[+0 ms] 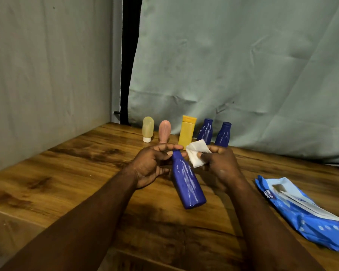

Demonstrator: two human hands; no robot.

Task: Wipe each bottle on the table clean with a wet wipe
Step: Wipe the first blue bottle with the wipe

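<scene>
Over the counter (82, 173), the left grip (151, 167) pinches the neck of a blue bottle (187, 182), which hangs tilted with its base toward the person. Just to its right, the right grip (221, 165) pinches a folded wipe (196, 154) beside the cap. Best to hold the neck firmly, wrap the wipe round it, and stroke toward the base while turning the bottle.

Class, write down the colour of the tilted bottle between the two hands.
The tilted bottle is glossy dark blue, shown in the head view.
</scene>
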